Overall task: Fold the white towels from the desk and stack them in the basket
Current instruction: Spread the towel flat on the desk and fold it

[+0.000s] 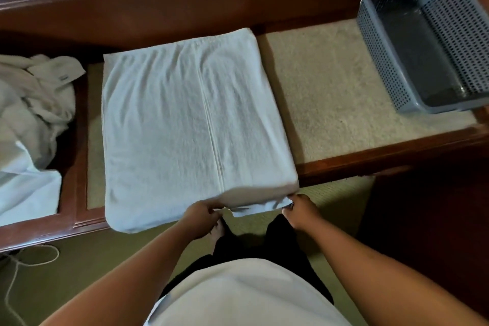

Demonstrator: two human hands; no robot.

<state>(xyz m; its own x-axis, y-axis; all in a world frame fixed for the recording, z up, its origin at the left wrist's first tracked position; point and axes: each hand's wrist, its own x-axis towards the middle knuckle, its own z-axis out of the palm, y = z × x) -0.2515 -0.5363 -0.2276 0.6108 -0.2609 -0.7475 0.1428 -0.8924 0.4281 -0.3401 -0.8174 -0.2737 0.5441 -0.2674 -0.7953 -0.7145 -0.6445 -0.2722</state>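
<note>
A white towel (185, 124) lies spread flat on the desk (338, 103), with a seam running down its middle and its near edge hanging over the desk's front. My left hand (202, 213) pinches that near edge close to the seam. My right hand (300, 209) pinches the towel's near right corner. A grey perforated basket (412, 66) stands at the far right of the desk, with no towel visible inside it. A crumpled heap of white towels (31, 119) lies at the left end of the desk.
The desk has a beige inlaid top and a raised dark wooden rim (370, 159). A wooden back ledge (185, 0) runs behind the towel. A white cable (29, 262) lies on the green floor at the lower left. My legs stand close to the desk front.
</note>
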